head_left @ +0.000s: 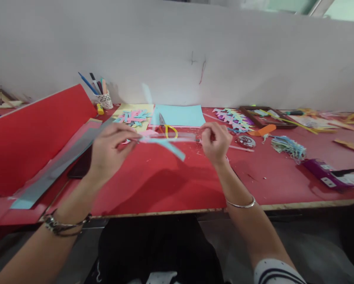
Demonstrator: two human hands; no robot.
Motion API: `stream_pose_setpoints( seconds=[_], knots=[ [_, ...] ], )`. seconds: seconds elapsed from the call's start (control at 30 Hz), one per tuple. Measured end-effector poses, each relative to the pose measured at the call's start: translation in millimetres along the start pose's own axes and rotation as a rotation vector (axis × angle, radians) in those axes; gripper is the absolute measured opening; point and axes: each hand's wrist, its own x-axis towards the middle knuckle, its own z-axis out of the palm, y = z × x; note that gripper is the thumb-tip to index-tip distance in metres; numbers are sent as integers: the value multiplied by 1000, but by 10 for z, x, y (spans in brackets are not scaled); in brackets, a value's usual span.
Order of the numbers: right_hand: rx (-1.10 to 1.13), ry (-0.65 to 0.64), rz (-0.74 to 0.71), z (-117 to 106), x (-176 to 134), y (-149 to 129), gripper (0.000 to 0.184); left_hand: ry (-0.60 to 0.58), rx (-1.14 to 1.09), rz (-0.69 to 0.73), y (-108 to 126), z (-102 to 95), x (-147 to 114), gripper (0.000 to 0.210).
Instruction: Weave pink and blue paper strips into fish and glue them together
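My left hand point(113, 148) is closed in a pinch on a light blue paper strip point(174, 150), over the red table. The strip is smeared by motion and fans out to the right, towards my other hand. Closed like a fist, my right hand point(215, 142) is level with it; a pale blurred end stops close to its fingers, and what they grip is hidden. Behind the strip lie scissors with yellow handles point(171, 132). A light blue paper sheet point(179, 115) is spread near the wall.
Cut paper pieces point(134, 117) are heaped at the back left, near a pen cup point(104, 99). A red board point(41, 134) leans at left. To the right are folded paper pieces point(233, 119), a brown tray point(268, 117), a paper tassel bundle point(288, 147) and a purple power strip point(325, 173).
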Motion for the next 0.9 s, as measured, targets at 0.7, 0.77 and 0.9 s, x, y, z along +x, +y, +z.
stream_pose_setpoints(
  seconds=[0.7, 0.77, 0.9],
  knots=[
    [-639, -886, 346, -473, -28, 210, 18, -698, -191, 111, -545, 243, -438, 37],
    [-644, -944, 338, -444, -94, 360, 23, -644, -189, 51, -560, 325, -243, 42],
    [-538, -943, 327, -351, -175, 595, 22, -657, -81, 66, -565, 643, 111, 49]
  ],
)
